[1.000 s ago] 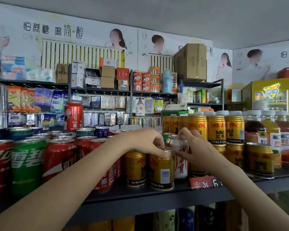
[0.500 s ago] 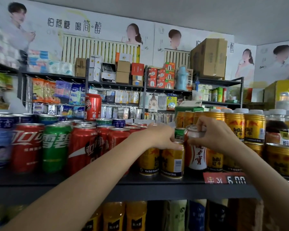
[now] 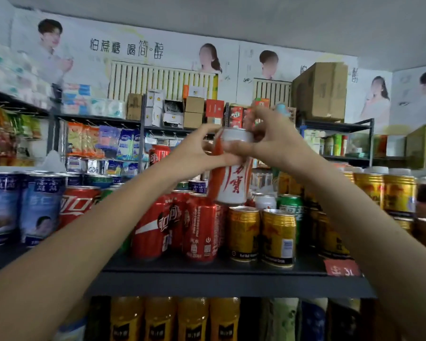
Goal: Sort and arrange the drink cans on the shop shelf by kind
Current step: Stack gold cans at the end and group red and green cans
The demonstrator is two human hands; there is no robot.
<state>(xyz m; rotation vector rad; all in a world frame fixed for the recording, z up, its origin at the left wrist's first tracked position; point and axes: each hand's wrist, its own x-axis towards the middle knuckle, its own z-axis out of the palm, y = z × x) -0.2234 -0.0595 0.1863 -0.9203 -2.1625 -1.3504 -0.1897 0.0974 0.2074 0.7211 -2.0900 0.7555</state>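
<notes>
You are standing in a small shop. The dark metal shelf [image 3: 207, 269] in front of you holds rows of drink cans and carries a red price tag [image 3: 341, 268], snack packets [image 3: 84, 140] hang on racks behind, and advertising posters [image 3: 133, 50] cover the wall.

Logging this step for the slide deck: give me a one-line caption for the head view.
Both hands, left hand and right hand, hold a white-and-red can above the shelf's red and gold cans.

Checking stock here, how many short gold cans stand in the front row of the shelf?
2: one gold can just right of the red cans, another beside it. More gold cans behind are partly hidden.
</notes>
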